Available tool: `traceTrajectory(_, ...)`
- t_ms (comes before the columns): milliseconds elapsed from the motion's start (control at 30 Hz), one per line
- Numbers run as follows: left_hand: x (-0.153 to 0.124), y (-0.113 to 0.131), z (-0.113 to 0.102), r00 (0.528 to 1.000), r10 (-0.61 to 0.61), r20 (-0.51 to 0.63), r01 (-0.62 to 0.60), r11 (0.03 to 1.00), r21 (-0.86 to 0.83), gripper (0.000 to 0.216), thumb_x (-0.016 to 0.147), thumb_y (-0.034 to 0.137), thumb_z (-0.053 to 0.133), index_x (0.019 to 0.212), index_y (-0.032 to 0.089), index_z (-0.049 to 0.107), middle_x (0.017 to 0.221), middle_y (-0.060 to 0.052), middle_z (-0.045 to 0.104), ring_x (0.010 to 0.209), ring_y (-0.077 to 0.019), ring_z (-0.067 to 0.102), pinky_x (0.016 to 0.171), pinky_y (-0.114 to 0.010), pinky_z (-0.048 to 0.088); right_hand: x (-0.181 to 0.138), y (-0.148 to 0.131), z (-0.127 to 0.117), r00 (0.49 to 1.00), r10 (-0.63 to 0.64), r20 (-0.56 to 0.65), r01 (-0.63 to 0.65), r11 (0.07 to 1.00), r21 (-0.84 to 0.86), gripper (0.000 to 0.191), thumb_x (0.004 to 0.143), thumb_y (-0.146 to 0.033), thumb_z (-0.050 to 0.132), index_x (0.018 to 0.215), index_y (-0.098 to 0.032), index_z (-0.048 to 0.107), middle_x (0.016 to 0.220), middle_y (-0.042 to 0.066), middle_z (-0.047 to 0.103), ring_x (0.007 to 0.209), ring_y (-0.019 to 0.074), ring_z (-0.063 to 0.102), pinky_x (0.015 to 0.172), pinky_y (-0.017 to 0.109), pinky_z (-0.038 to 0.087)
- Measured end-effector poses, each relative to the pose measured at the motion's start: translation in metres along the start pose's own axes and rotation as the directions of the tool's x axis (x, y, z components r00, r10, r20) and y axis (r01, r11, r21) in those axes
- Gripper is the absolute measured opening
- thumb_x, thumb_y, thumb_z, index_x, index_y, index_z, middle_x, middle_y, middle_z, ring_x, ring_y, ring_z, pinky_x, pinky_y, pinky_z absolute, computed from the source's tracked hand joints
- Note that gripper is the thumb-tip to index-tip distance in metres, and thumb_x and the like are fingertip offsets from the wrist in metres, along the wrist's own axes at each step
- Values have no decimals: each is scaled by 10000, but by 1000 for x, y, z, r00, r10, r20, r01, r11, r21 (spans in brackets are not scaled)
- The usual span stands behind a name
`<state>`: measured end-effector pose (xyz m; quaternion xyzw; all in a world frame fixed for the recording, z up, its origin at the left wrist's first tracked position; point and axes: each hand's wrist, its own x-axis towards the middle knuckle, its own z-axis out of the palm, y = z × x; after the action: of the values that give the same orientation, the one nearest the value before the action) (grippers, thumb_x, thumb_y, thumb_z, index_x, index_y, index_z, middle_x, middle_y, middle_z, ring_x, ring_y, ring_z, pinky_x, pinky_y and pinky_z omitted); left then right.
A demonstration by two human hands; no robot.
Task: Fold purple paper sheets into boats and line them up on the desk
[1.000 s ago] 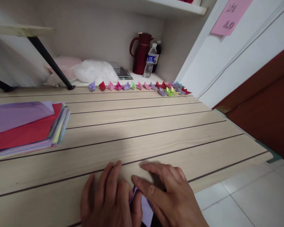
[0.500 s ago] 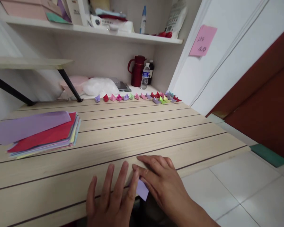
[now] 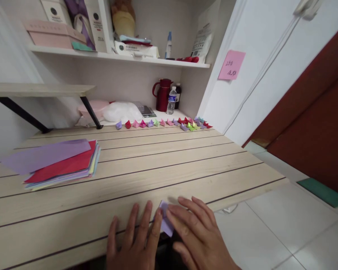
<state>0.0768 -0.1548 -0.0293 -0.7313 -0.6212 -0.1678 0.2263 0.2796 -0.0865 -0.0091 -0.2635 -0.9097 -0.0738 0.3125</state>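
A small folded piece of purple paper (image 3: 166, 226) lies at the front edge of the table, part of it jutting past the edge. My left hand (image 3: 136, 238) rests flat with its fingers spread, the index fingertip on the paper's left side. From the right, my right hand (image 3: 198, 230) touches the paper with its index fingertip; its fingers are stretched out and the thumb is apart. Neither hand grips the paper. Parts of the paper are covered by the fingertips.
A stack of coloured paper (image 3: 64, 165) lies at the left of the slatted table (image 3: 135, 167). Small folded paper shapes (image 3: 150, 123) line the back edge. Behind them stand a red jug (image 3: 163, 95) and a water bottle (image 3: 171, 100). A small black-legged shelf (image 3: 39, 90) stands at left.
My right hand has shifted slightly right and its thumb has come away from the paper, uncovering more of it. My left hand stays nearly in place. The camera view has tilted up somewhat.
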Motion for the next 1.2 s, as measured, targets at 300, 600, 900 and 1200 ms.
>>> traceTrajectory(300, 2, -4, -3, 995, 46, -89, -46, 999, 4, 637, 781, 39, 445, 1342, 308, 580, 1399, 52, 571, 1164, -233, 639, 1232, -533, -21, -21, -9, 33, 997, 71, 8, -69, 989, -132, 539, 953, -87, 432, 1478, -207, 458, 1443, 2, 567, 1384, 277, 387, 1216, 520, 109)
traceTrajectory(600, -3, -1, 1, 992, -11, -126, 2, 998, -70, 641, 740, 43, 460, 1317, 284, 601, 1393, 38, 585, 1179, -238, 627, 1231, -518, -27, -14, -18, 36, 990, 106, -91, -118, 982, -145, 495, 948, -50, 422, 1403, -203, 544, 1302, 22, 664, 1334, 283, 424, 1194, 523, 122)
traceTrajectory(900, -9, 13, 8, 981, -123, -148, 109, 989, -99, 544, 778, 50, 493, 1245, 297, 623, 1384, 17, 606, 1205, -241, 611, 1226, -529, -23, -6, -12, 28, 964, 137, -228, -119, 989, 92, 342, 953, -77, 513, 1205, -256, 657, 1034, 17, 738, 1070, 225, 629, 1061, 460, 304)
traceTrajectory(1200, -2, 14, -5, 947, -253, -198, 176, 924, -338, 362, 911, 215, 489, 1267, 266, 529, 1239, -67, 714, 1119, -231, 670, 1196, -551, 203, -11, -16, 11, 863, 493, -115, -325, 714, 620, 205, 887, -132, 663, 1005, -286, 729, 879, 4, 725, 817, 183, 662, 796, 340, 493)
